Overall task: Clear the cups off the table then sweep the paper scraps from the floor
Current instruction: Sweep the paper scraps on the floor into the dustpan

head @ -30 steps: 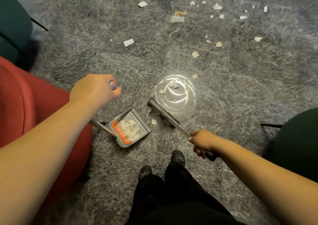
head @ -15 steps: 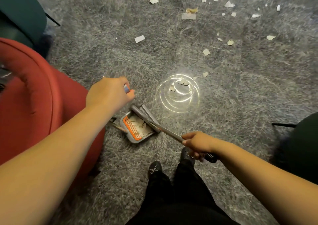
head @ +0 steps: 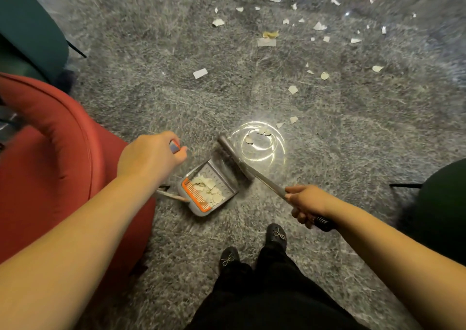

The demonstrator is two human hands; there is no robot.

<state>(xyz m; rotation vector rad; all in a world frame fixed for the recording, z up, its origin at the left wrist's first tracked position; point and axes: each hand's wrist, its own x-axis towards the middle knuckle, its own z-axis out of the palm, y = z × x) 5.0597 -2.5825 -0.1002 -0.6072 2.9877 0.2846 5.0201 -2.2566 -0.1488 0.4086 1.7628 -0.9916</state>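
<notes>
A grey carpet (head: 151, 82) fills the view, with a red armchair (head: 50, 153) at the left and a dark green chair (head: 27, 24) behind it. Another dark seat (head: 438, 203) sits at the right edge. The person stands over the work, black shoes (head: 277, 234) near the bottom.

The dustpan (head: 209, 191) rests on the carpet just beside the armchair, its mouth turned toward the broom head (head: 234, 158), which lies at the pan's open edge. The left hand (head: 148, 160) is clenched round the top of the dustpan's upright handle. The right hand (head: 306, 203) grips the broom handle (head: 264, 181) low on its metal shaft, just above the black end grip.

A small heap of paper scraps (head: 206, 191) already lies in the pan. A few more (head: 262, 131) sit just past the broom head in a bright ring of light, and many others (head: 292, 32) are scattered well beyond, toward the far side of the carpet.

The scraps look light and flimsy, likely to flutter or snag in the pile, so short firm strokes should suit them. The pan seems stiff and light; holding its handle steady should keep the edge pressed down.
</notes>
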